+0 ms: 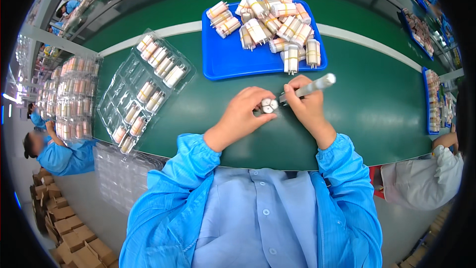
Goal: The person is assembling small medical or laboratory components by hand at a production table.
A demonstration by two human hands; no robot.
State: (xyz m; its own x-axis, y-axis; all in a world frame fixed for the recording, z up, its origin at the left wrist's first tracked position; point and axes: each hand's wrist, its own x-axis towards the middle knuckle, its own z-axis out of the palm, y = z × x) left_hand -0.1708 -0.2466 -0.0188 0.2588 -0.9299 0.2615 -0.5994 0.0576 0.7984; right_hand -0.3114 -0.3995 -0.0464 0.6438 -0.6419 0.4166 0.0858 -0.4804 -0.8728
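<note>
Cylinder bundle [269, 105], at the centre of the frame, over the green desk [367, 99]: its round white ends face up at the camera, so its long axis runs roughly along the line of sight. The left hand [244, 113] pinches it between thumb and fingers. The right hand [308, 109] grips a pen-like tool [317, 84], slanting from upper right down toward the bundle; whether they touch, I cannot tell. A blue tray [230, 60] of similar bundles sits at upper centre.
</note>
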